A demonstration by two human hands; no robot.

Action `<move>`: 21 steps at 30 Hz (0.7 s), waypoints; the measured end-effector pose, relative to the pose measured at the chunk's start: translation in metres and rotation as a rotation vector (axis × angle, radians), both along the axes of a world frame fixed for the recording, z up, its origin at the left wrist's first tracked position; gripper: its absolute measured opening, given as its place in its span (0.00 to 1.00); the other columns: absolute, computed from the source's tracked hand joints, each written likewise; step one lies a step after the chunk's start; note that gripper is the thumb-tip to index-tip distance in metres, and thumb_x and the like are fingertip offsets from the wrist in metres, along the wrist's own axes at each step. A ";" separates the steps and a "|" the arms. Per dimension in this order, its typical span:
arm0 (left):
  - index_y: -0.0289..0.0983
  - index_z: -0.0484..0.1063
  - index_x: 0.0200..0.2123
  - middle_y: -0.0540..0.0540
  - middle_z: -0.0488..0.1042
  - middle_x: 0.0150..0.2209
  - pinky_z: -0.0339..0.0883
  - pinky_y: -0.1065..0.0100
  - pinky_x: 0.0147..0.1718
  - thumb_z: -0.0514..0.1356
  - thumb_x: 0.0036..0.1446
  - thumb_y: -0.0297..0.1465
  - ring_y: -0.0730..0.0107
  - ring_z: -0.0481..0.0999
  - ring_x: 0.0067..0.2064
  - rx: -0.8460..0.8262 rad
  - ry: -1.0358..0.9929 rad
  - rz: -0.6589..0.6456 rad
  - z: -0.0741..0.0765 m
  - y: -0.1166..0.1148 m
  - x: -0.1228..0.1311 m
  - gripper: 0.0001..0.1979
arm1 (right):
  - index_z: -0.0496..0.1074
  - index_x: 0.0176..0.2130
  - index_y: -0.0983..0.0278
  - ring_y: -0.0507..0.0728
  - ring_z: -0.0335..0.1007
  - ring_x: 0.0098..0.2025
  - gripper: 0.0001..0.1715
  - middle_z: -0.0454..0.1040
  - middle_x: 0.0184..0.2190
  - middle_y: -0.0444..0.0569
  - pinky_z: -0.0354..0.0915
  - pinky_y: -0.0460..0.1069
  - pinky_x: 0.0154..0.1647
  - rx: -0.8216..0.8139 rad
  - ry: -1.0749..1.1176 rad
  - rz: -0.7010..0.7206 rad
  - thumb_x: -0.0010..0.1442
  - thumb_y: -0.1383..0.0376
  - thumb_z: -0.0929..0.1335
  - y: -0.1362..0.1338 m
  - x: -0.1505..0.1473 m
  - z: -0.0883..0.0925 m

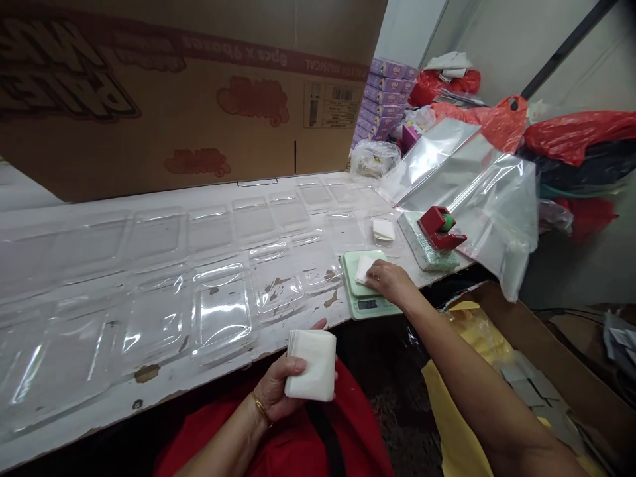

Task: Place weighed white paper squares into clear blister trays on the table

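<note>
My left hand (279, 379) is closed around a thick stack of white square sheets (313, 366), held above my lap with the thumb across its face. At the table edge stands a pale green digital scale (388, 307) with a lit display whose digits are hard to read. My right hand (391, 281) reaches over it, fingers closed on a small batch of white square sheets (364, 266) at the weighing plate. Just behind the scale, another small white stack (383, 230) lies in a clear plastic tray.
Rows of clear plastic trays (223, 311) cover the white table. A large cardboard box (199, 132) stands behind them. To the right are a red tape dispenser (437, 228), clear plastic bags (477, 192), stacked purple boxes (385, 99) and an open carton (527, 338).
</note>
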State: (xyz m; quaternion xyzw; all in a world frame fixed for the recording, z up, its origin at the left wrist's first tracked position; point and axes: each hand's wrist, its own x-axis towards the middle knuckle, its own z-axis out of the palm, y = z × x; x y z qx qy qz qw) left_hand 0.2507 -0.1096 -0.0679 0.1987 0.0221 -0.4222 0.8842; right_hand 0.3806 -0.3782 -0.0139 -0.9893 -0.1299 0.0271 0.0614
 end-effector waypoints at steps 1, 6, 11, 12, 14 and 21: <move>0.41 0.38 0.62 0.38 0.69 0.44 0.62 0.50 0.40 0.54 0.46 0.26 0.52 0.71 0.43 -0.003 0.008 0.001 -0.001 0.000 0.000 0.41 | 0.73 0.31 0.62 0.52 0.67 0.34 0.09 0.71 0.35 0.47 0.56 0.45 0.31 -0.016 0.000 0.001 0.55 0.62 0.65 0.002 -0.002 0.000; 0.44 0.37 0.62 0.39 0.70 0.44 0.62 0.49 0.40 0.54 0.46 0.26 0.52 0.72 0.43 -0.017 0.029 0.000 -0.003 0.000 0.001 0.41 | 0.73 0.30 0.62 0.52 0.67 0.35 0.11 0.71 0.35 0.47 0.56 0.45 0.31 -0.033 -0.006 0.007 0.56 0.61 0.64 0.002 -0.006 -0.003; 0.44 0.37 0.62 0.39 0.70 0.44 0.62 0.49 0.41 0.53 0.47 0.25 0.53 0.72 0.42 -0.023 0.040 0.011 -0.006 -0.001 0.002 0.41 | 0.74 0.32 0.62 0.51 0.67 0.36 0.11 0.71 0.36 0.46 0.57 0.44 0.35 0.027 -0.020 0.025 0.57 0.62 0.63 0.000 -0.007 -0.005; 0.44 0.37 0.62 0.39 0.70 0.44 0.62 0.49 0.41 0.53 0.47 0.25 0.53 0.72 0.42 -0.024 0.040 0.012 -0.007 -0.001 0.001 0.41 | 0.74 0.32 0.62 0.51 0.67 0.36 0.11 0.71 0.36 0.46 0.57 0.44 0.35 0.025 -0.022 0.018 0.57 0.62 0.63 0.000 -0.007 -0.005; 0.44 0.37 0.62 0.39 0.70 0.44 0.62 0.49 0.40 0.53 0.48 0.25 0.53 0.72 0.42 -0.025 0.040 0.010 -0.008 -0.001 0.001 0.41 | 0.74 0.31 0.62 0.51 0.67 0.36 0.12 0.71 0.36 0.47 0.57 0.44 0.35 0.019 -0.024 0.005 0.58 0.61 0.63 0.001 -0.007 -0.005; 0.44 0.36 0.62 0.39 0.71 0.43 0.62 0.50 0.40 0.53 0.47 0.25 0.54 0.73 0.41 -0.019 0.037 0.010 -0.006 0.000 0.002 0.41 | 0.74 0.35 0.62 0.53 0.66 0.40 0.11 0.72 0.36 0.48 0.59 0.45 0.39 0.090 -0.084 0.003 0.57 0.61 0.64 -0.007 -0.001 -0.009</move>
